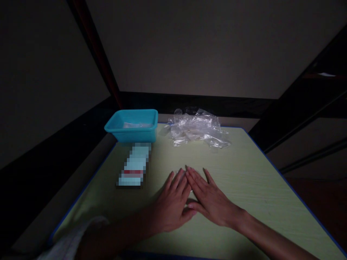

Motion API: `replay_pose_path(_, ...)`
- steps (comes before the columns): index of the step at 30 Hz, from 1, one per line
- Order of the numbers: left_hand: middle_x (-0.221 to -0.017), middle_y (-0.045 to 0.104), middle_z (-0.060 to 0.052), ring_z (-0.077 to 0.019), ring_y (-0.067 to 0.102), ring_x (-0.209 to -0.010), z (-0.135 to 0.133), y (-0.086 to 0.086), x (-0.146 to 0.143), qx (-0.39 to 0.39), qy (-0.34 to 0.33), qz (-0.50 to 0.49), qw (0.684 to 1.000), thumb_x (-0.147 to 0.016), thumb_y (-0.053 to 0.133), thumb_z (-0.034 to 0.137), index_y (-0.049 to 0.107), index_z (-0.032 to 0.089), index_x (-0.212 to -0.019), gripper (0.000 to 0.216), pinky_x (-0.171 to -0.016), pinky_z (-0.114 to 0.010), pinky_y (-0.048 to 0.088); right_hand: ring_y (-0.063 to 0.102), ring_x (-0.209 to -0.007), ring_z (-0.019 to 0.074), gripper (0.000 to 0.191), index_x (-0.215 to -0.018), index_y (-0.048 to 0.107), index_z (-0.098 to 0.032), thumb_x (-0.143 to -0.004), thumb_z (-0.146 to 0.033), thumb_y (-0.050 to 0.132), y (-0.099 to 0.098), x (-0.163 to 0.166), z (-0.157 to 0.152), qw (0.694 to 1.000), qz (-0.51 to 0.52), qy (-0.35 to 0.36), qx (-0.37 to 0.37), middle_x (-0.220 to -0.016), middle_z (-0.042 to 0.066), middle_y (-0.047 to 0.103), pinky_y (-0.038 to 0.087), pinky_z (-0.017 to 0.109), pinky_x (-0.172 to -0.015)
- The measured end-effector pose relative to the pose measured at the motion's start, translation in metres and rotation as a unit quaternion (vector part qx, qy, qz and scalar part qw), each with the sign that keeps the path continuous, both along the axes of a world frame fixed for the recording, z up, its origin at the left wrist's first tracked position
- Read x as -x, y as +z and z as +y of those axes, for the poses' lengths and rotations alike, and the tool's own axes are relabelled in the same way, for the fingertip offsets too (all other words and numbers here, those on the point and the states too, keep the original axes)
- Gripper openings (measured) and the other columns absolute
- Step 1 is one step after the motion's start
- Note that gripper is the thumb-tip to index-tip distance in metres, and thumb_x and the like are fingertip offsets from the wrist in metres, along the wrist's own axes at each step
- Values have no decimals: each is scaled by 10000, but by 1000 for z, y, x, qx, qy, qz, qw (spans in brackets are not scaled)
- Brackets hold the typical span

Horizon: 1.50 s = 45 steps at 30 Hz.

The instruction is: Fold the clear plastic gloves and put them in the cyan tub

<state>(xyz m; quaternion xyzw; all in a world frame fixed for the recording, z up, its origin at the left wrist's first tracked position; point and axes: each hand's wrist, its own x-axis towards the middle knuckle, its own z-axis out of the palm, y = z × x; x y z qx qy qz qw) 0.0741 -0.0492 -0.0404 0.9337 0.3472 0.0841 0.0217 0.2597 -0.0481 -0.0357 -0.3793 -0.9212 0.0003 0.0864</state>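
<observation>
Side by side on the pale green table (238, 173), my left hand (173, 202) and my right hand (208, 198) lie palms down with fingers stretched out. Their fingertips meet and partly overlap near the table's middle. Beneath the fingers is a thin piece of clear plastic (192, 190), mostly hidden; only small shiny edges show. Beyond the hands, a loose heap of crumpled clear plastic (196, 128), which looks like thin bags or gloves, rests near the far edge.
A turquoise plastic basket (135, 135) stands at the far left corner, with some clear plastic inside. In front of it lies a phone-shaped object (135, 164) with a blurred-out screen. The table has a blue edge, and a wall rises behind it.
</observation>
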Motion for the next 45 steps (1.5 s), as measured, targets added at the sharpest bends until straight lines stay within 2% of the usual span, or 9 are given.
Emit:
replay_pose_path(6,-1505,177,-147,-322,103,-1384,1,0,0,1,-1,0,1000,-875,345,557,223,103,-1417,717,-1101,-509,120,234,-1351,290,851,-1422,-128,-74,-895,-544,346,-4,0,1,1000,4,-14,-2,-1448,225,251,234,573,-1045)
replay_pose_path(11,-1501,175,-160,-347,106,-1378,2,9,3,46,-1,29,999,-815,485,558,235,119,-1412,782,-1085,-549,141,238,-1350,292,841,-1423,-130,-77,-899,-547,331,-3,-2,1,1000,14,-14,-1,-1448,226,254,237,581,-1038)
replay_pose_path(18,-1496,170,-181,-364,93,-1375,4,16,9,89,-1,43,995,-770,568,554,260,163,-1407,809,-1071,-578,155,220,-1354,296,771,-1449,14,-85,-906,-544,315,-3,-4,1,1000,4,-14,1,-1451,222,251,240,584,-1037)
replay_pose_path(27,-1483,142,-236,-379,93,-1368,5,20,12,97,-3,43,994,-733,599,587,270,174,-1406,855,-1058,-579,174,238,-1347,307,769,-1451,74,-98,-894,-569,319,-3,-6,2,1000,3,-19,1,-1449,219,260,254,599,-1023)
replay_pose_path(34,-1489,152,-221,-377,105,-1370,5,15,14,66,-10,31,997,-735,592,593,264,181,-1407,854,-1057,-568,182,251,-1345,296,844,-1450,-19,-113,-867,-612,331,-6,-8,4,999,7,-41,10,-1457,210,252,237,575,-1038)
replay_pose_path(38,-1480,178,-232,-376,119,-1369,5,14,15,64,-16,28,997,-731,581,613,251,152,-1408,883,-1057,-560,188,226,-1355,284,853,-1447,-54,-126,-864,-616,329,-11,-14,8,997,11,-80,8,-1460,201,256,228,565,-1046)
replay_pose_path(41,-1475,163,-255,-368,113,-1371,8,17,16,79,-12,40,996,-738,556,629,236,101,-1406,910,-1063,-541,193,220,-1356,287,838,-1454,15,-108,-865,-619,322,-10,-19,12,995,1,-96,22,-1460,207,253,246,561,-1043)
replay_pose_path(45,-1485,145,-242,-344,94,-1380,18,20,21,80,1,41,996,-758,562,591,198,79,-1410,905,-1076,-514,185,267,-1338,299,821,-1445,149,-92,-850,-597,403,3,-25,16,996,15,-82,39,-1450,214,280,307,552,-1024)
